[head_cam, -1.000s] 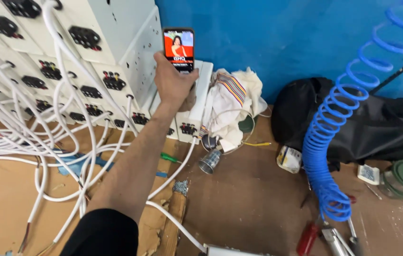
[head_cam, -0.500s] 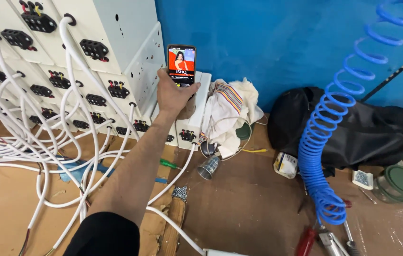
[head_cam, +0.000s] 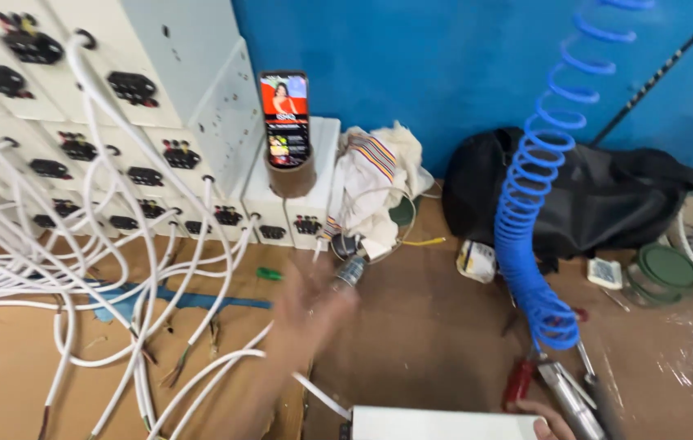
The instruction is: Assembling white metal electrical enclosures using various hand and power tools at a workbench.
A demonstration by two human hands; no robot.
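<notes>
Phone propped upright, left hand blurred over the worktop.

Phone (head_cam: 284, 118) w/ lit screen stands in a brown tape roll (head_cam: 291, 175) atop a white box (head_cam: 301, 191), against the blue wall. Left hand (head_cam: 310, 305) hangs well below it, motion-blurred; grip looks loosely spread, holding nothing. Right hand (head_cam: 546, 420) cut off at btm edge, fingertips on a white box edge (head_cam: 436, 424); grip can't tell. Small white packet (head_cam: 477, 261) lies beside the black bag (head_cam: 599, 200).

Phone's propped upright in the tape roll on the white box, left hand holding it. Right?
Not quite. The phone stands upright in the brown tape roll on the white box, but the left hand is off it, blurred, down over the floor. Head view shows it.
</notes>
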